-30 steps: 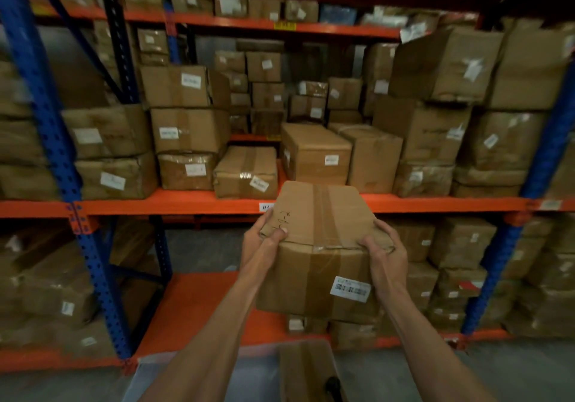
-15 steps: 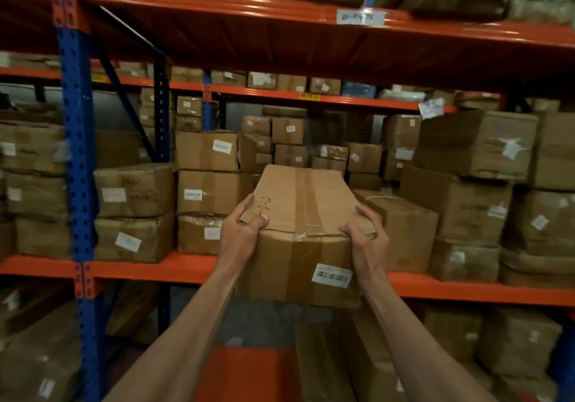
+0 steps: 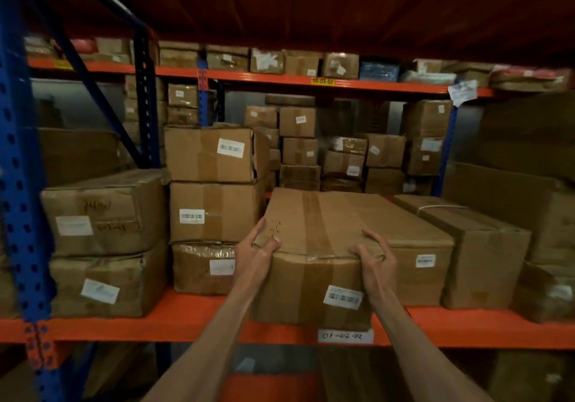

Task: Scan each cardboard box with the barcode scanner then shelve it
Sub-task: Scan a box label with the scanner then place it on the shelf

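While the taped brown cardboard box (image 3: pixel 314 264) sits at the front edge of the orange metal shelf (image 3: pixel 193 317), the left hand (image 3: pixel 256 250) curls its fingers over the near-left top corner and the right hand (image 3: pixel 375 260) grips the near-right edge, between stacked labelled cartons (image 3: pixel 214 183) and a long tan carton (image 3: pixel 466 246).

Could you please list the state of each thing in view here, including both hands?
Box: taped shut, label facing out, front end at the shelf edge.
Left hand: grips the box's left top corner.
Right hand: grips its right top edge.
Shelf: stacked with closed boxes.
Shelf tag: stuck on the beam below the box.
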Motion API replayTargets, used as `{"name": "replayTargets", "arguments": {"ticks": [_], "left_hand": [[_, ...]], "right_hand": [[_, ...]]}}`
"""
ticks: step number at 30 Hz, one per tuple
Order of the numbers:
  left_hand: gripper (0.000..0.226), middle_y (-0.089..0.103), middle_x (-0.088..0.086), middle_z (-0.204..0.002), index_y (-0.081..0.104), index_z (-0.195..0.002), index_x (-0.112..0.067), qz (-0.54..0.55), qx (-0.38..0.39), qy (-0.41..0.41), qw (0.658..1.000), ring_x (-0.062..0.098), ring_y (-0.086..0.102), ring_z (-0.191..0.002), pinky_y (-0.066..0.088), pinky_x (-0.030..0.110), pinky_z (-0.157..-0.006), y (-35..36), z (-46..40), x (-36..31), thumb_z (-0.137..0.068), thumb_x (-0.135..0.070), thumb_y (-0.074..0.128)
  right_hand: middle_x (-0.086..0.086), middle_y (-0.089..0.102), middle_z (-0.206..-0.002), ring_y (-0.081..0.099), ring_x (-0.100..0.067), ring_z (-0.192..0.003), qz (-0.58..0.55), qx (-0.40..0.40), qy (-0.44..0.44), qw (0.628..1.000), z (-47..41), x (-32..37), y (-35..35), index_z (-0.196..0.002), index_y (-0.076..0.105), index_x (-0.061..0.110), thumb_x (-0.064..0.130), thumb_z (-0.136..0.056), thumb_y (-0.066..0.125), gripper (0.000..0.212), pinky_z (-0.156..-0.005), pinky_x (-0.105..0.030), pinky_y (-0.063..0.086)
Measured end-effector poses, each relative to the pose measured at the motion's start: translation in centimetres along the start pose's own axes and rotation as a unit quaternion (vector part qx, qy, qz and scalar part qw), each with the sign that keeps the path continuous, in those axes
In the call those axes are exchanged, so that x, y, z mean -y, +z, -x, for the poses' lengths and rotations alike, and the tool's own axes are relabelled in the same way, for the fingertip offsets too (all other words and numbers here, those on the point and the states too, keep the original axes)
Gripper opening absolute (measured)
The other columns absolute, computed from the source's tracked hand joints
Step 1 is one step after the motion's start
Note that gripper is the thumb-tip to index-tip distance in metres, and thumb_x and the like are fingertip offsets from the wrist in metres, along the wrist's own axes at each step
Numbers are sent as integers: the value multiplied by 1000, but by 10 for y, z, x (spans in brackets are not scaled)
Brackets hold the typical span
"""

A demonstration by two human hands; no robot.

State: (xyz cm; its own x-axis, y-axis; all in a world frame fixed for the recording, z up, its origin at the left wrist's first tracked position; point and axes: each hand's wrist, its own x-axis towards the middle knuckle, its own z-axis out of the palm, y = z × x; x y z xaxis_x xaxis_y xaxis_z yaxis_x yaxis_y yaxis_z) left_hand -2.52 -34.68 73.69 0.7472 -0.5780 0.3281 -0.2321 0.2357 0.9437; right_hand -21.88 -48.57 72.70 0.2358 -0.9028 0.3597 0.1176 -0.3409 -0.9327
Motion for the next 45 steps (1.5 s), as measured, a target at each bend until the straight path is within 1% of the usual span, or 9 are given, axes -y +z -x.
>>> {"name": "replayTargets", "arguments": {"ticks": [3, 10, 15, 19, 25, 30, 35, 41, 45], "left_hand": [[62, 53, -25, -106, 50, -141, -33, -5, 10, -3, 1000, -21, 47, -81, 35, 1, -64, 6, -36, 6, -84, -27, 71], [63, 49, -12, -122, 48, -142, -35, -8, 22, -13, 1000, 4, 48, -104, 33, 16, -73, 17, -103, 22, -83, -31, 68], [59, 53, -17, -117, 50, -139, -38, -2, 1, -7, 1000, -12, 53, -90, 37, 8, -66, 28, -119, 40, -83, -32, 68], [55, 53, -8, -129, 53, -135, -39, -9, -12, 2, 1000, 6, 50, -106, 35, 16, -72, 31, -125, 49, -82, -34, 67], [54, 52, -11, -127, 54, -135, -38, 0, -14, 3, 1000, -10, 43, -95, 34, 15, -74, 33, -120, 48, -83, -31, 66], [55, 49, -12, -127, 52, -137, -39, -4, -22, -6, 1000, 9, 44, -114, 35, 27, -91, 33, -114, 47, -85, -30, 66], [53, 48, -15, -121, 51, -135, -44, -10, -7, -8, 1000, -7, 44, -93, 33, 17, -71, 33, -112, 45, -85, -39, 65], [59, 52, -28, -102, 44, -140, -42, -50, 6, -4, 999, -10, 50, -90, 39, 15, -69, 28, -102, 40, -86, -53, 64], [76, 58, -8, -129, 43, -143, -30, -80, -34, -3, 996, 18, 54, -120, 43, 33, -95, 31, -77, 39, -80, -71, 60]], "right_hand": [[-5, 59, -137, 55, -22, -116, -3, -23, -1, 1000, -33, -8, 17, -117, 70, 39, 41, -72, 76, 46, -90, -38, 50], [-5, 59, -135, 53, -22, -115, 22, -39, 15, 999, -91, -26, 53, -117, 70, 43, 36, -80, 78, 39, -92, -39, 46], [-1, 58, -134, 52, -20, -119, 26, -33, 2, 999, -106, -40, 59, -121, 68, 45, 46, -73, 72, 48, -85, -29, 44], [-4, 58, -137, 54, -21, -120, 24, -32, -14, 999, -107, -47, 58, -124, 67, 42, 45, -76, 70, 48, -92, -37, 48], [-3, 61, -135, 53, -20, -121, 21, -38, -15, 999, -103, -43, 55, -121, 70, 40, 46, -73, 69, 48, -86, -28, 40], [-6, 61, -134, 54, -24, -121, 26, -27, -2, 999, -102, -42, 54, -121, 69, 43, 49, -71, 68, 50, -88, -32, 43], [-2, 50, -136, 44, -23, -126, 52, 8, 24, 998, -103, -44, 47, -121, 63, 52, 53, -76, 68, 46, -103, -44, 42], [-11, 37, -159, 33, -36, -145, 134, 63, 75, 986, -105, -36, 30, -149, 42, 51, 67, -84, 63, 70, -117, -56, 33], [-10, 44, -157, 41, -35, -143, 149, 40, 106, 982, -92, -26, 24, -156, 42, 29, 82, -76, 63, 98, -116, -49, 37]]}}
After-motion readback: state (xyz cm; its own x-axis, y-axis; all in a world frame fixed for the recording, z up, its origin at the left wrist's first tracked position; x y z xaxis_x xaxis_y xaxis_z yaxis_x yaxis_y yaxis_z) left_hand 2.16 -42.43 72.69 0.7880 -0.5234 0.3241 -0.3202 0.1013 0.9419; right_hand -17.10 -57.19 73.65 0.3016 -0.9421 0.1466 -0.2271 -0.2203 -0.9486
